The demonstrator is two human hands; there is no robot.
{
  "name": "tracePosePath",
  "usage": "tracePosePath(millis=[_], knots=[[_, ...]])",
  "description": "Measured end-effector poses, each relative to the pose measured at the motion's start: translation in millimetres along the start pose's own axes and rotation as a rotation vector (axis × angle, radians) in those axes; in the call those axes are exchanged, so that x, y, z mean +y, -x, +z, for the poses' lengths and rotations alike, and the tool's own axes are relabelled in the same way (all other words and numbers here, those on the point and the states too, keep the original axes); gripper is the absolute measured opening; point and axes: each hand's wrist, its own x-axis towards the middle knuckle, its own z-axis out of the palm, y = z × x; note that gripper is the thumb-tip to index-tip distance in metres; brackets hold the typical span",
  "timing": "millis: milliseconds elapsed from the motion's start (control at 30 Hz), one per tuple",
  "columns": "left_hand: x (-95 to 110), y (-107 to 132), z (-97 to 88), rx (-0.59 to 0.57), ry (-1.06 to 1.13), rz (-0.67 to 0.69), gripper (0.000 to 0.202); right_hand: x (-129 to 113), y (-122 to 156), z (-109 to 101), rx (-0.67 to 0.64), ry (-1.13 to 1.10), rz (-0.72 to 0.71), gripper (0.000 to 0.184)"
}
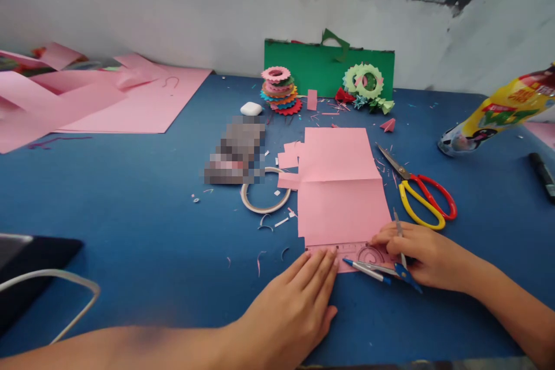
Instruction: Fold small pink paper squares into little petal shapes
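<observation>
My left hand (299, 300) lies flat, fingers stretched out, pressing on the left part of a clear ruler (347, 248). The ruler, with curved markings at its right side, rests along the near edge of a folded pink paper sheet (338, 202). My right hand (420, 254) is closed around a drawing compass (404, 275) with a blue hinge and metal legs. A blue and white pen (366, 270) extends from the compass over the paper. My right fingertips are at the ruler's right part; whether they press on it I cannot tell.
Red and yellow scissors (403, 173) lie partly open right of the sheet. A tape roll (247, 199) and a blurred-out object (236, 150) are on the left. Behind stand stacked paper rings (277, 89) and a green board (303, 58). A bottle (489, 113) and a black marker (541, 176) are at right.
</observation>
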Motion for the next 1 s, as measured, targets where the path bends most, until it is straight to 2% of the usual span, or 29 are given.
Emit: tracePosePath(millis=[400,733,1000], knots=[[-0.4,1.1,2.7,-0.003,-0.006,-0.013,0.045,3.7,-3.0,1.8,0.048,0.080,-0.087,0.031],[-0.7,1.2,2.9,-0.008,0.004,-0.018,0.045,3.9,-5.3,1.3,0.059,0.094,-0.103,0.021],[-1.7,1.5,0.2,-0.028,-0.002,-0.009,0.046,2.0,-5.8,0.4,0.081,0.119,-0.116,0.022]])
